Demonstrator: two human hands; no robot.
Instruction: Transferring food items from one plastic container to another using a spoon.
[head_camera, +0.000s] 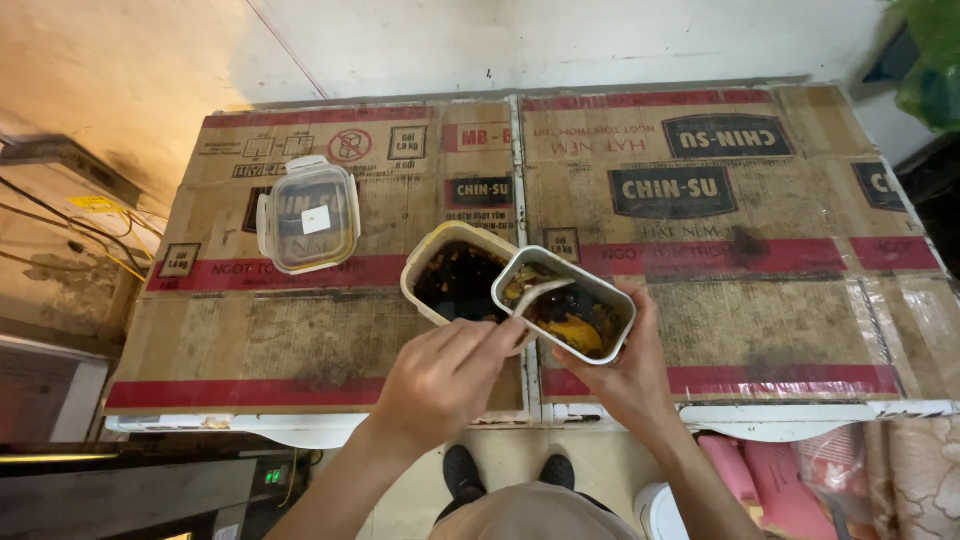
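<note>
The right hand (625, 375) grasps a tilted tub (566, 303) above the table's (760, 330) front edge, touching a sauce-filled tub (455, 272). The left hand (445, 375) grips a spoon (535, 295) inside it. A lid (308, 215) lies near the back-left corner.

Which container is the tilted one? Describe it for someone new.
On the cardboard-covered table, near the front edge at the centre seam, two open containers touch. It is the grey-rimmed one on the right, held tilted by the right hand, with a spoon in it; its cream neighbour sits flat.
</note>
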